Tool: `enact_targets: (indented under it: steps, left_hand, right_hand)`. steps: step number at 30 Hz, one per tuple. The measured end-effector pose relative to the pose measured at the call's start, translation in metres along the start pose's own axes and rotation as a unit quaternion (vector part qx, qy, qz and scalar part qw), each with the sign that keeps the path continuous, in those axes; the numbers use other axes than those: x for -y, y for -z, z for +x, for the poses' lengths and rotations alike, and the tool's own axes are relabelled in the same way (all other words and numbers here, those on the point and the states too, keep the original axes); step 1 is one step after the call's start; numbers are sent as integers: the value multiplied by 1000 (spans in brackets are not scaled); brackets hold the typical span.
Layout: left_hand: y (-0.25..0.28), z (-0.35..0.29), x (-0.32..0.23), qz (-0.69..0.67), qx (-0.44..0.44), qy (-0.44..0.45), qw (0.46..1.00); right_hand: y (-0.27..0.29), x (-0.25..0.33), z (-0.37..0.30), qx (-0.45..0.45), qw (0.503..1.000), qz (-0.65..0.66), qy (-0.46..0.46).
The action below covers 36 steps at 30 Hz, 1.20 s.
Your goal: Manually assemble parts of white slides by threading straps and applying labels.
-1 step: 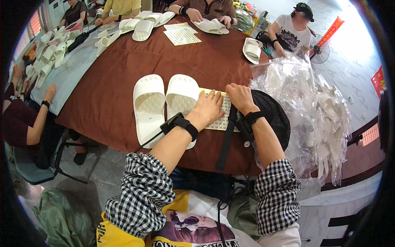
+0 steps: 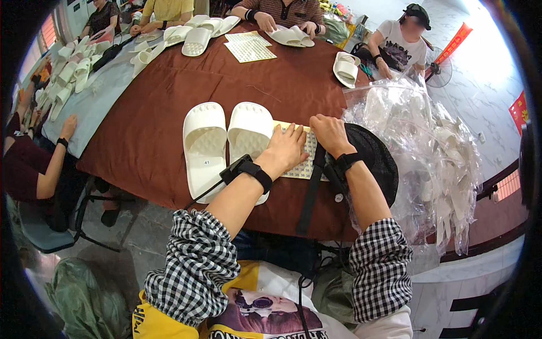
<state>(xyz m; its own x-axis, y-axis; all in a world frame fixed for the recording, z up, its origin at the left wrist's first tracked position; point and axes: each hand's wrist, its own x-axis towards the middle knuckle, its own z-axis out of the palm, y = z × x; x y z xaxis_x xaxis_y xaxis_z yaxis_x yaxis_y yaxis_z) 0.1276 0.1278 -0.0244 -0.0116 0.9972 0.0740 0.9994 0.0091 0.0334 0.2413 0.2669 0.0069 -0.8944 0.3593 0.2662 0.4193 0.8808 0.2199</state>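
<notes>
A pair of white slide slippers stands on the brown cloth in front of me. The left slipper point(image 2: 204, 144) has a small size label on its insole, while the right slipper point(image 2: 248, 121) is partly covered by my left forearm. Beside them lies a yellowish sheet of small printed stickers point(image 2: 299, 169). My left hand point(image 2: 288, 148) rests flat on this sheet, fingers spread. At the sheet's far right corner, my right hand point(image 2: 331, 134) has its fingers curled closed; whatever they pinch is hidden. A black mesh cap point(image 2: 372, 161) with a dark strap sits under my right wrist.
A heap of clear plastic bags point(image 2: 406, 135) covers the table's right side. Across the brown tablecloth point(image 2: 152, 124) are more sticker sheets point(image 2: 248, 48), a single white slipper point(image 2: 345, 69) and several others. Co-workers sit around; slippers pile up on the left table point(image 2: 107, 90).
</notes>
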Motion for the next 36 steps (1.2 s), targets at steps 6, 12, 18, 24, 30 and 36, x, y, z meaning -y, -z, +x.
enact_targets:
  steps: [6,12,18,24,30,36]
  left_hand:
    - [6,4,3,-3,1,-2,1000]
    - [9,3,3,-7,8,-5,1000]
    - [9,5,3,-12,10,1,1000]
    - [12,5,3,-12,27,7,1000]
    - [5,-1,-4,185,-44,-39,981]
    - [50,-106,-17,70,-175,-59,980]
  right_hand:
    - [-2,-7,8,-10,999,-12,41]
    - [-6,-13,7,6,999,18,31]
    - [6,-10,7,39,998,50,-26]
    - [11,-10,3,-1,983,175,-62]
    - [27,1,1,-103,926,362,3]
    - [62,32,-20,-41,884,466,1]
